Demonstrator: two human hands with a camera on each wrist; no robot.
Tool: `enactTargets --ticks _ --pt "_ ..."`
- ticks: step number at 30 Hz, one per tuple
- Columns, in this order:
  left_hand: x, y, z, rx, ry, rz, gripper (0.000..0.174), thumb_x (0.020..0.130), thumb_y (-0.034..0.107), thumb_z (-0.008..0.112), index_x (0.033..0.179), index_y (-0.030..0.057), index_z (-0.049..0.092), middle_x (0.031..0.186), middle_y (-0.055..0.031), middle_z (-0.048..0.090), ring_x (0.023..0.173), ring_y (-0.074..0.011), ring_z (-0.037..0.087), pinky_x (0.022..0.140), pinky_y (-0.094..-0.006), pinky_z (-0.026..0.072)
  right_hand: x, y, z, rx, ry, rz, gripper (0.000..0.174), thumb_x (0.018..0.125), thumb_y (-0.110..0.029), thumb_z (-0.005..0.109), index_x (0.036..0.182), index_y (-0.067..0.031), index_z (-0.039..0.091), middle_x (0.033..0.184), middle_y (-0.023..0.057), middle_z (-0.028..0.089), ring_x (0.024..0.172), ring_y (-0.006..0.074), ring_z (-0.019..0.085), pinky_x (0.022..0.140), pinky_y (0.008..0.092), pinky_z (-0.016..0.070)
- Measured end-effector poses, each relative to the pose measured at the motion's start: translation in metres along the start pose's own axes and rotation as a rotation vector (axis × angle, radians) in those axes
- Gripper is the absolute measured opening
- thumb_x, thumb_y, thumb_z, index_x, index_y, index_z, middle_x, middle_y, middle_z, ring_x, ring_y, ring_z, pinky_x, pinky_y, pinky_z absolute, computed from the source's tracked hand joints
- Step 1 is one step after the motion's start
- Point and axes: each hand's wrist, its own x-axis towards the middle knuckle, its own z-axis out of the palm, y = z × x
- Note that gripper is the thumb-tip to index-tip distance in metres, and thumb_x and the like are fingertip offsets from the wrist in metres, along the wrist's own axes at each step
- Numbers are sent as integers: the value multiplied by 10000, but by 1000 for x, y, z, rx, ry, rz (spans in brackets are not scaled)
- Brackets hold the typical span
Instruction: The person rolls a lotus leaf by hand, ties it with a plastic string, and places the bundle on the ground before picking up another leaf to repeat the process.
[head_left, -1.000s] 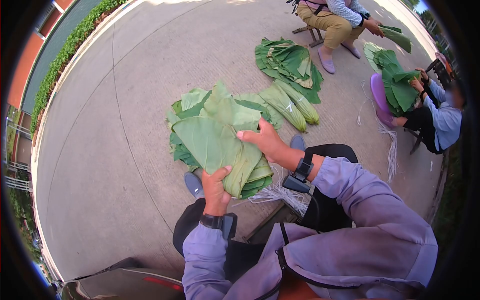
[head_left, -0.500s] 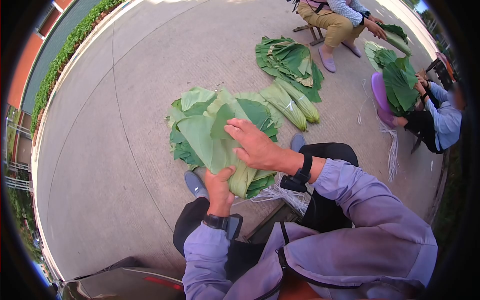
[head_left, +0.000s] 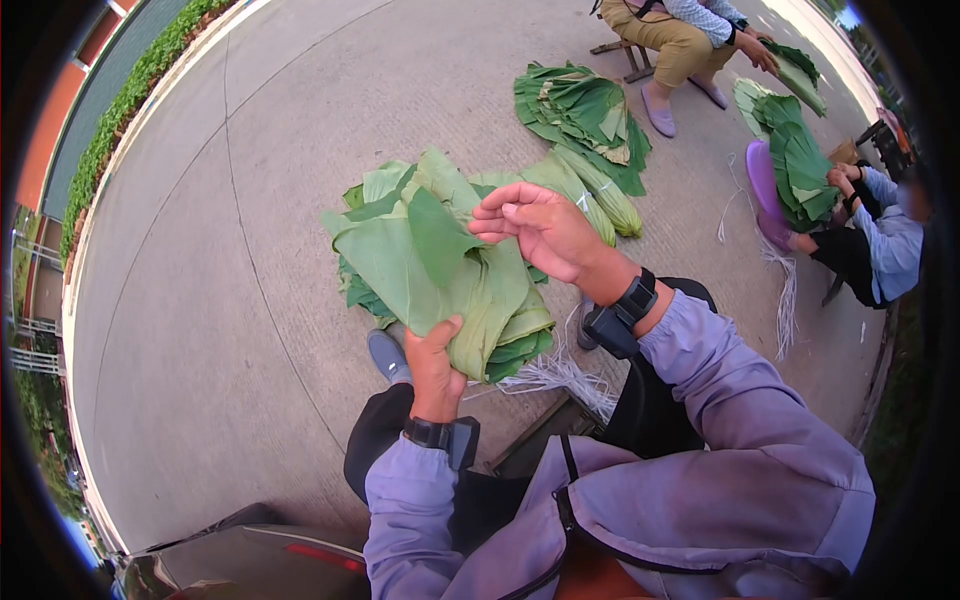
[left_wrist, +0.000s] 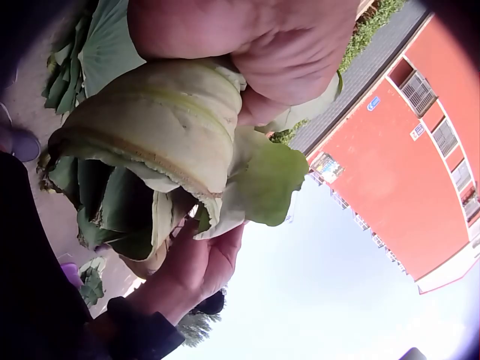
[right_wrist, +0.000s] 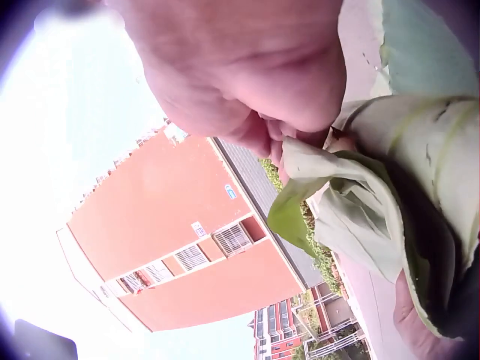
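A folded bundle of large green leaves (head_left: pixel 480 305), resembling lotus leaves, is held up in front of the person. My left hand (head_left: pixel 432 365) grips its lower left edge, thumb on top and the other fingers hidden beneath. A darker leaf flap (head_left: pixel 438 240) stands up from the bundle's upper face. Beside this flap is my right hand (head_left: pixel 545 225), palm turned up and fingers loosely bent, fingertips right at the leaf edge. From the left wrist view, the bundle (left_wrist: pixel 157 112) looks rolled, with dark leaf layers inside its end.
Behind the bundle lies a leaf pile (head_left: pixel 370 285) on the concrete. Two tied leaf bundles (head_left: pixel 610 200) and another leaf pile (head_left: pixel 585 115) lie further off. White strings (head_left: pixel 560 375) are near the person's feet. Two other people sit at the right handling leaves.
My right hand has released its thumb-on-top hold, swept over the bundle and turned palm up at its right side. The dark flap now stands raised. My left hand keeps its grip.
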Motion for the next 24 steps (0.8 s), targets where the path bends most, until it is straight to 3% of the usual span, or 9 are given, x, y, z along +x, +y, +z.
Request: enactTargets --ticks 5,8,11,14,20,24 --pt "2 2 -5 -52 -2 51 651 868 -74 634 1497 -47 468 1411 -205 618 1222 -358 671 1073 -484 562 0 -2 -21 32 186 -60 235 1006 19 588 1238 29 628 1225 166 694 1127 267 702 1020 406 573" --pt "0 5 -2 -94 -1 59 653 876 -65 636 1506 -40 464 1422 -197 614 1239 -359 661 1087 -486 553 -5 9 -23 -151 295 6 269 1005 -61 662 1258 10 607 1233 139 684 1111 232 693 1014 387 569" --pt "-1 5 -2 -132 -25 50 649 883 -59 642 1507 -31 467 1422 -185 615 1254 -359 652 1099 -485 544 -9 16 -12 -118 185 246 411 990 -150 736 1341 -4 579 1295 118 670 1161 204 679 1028 374 563" --pt "1 -1 -6 -136 -46 39 642 885 -61 645 1503 -26 474 1414 -179 620 1254 -354 652 1101 -482 542 -14 19 17 49 16 233 455 957 -168 782 1340 5 607 1314 127 673 1171 213 687 993 376 579" --pt "-1 0 -4 -42 -22 22 630 876 -85 629 1486 -26 482 1399 -169 622 1254 -325 652 1084 -458 542 -17 25 27 -111 64 364 517 939 -144 795 1382 33 596 1302 138 694 1156 231 694 981 377 576" --pt "-5 -1 3 82 10 41 608 885 -75 632 1474 -23 489 1375 -151 639 1231 -299 662 1067 -432 543 -15 43 12 -351 125 279 488 913 -107 792 1341 58 626 1215 146 730 1047 238 723 945 397 583"
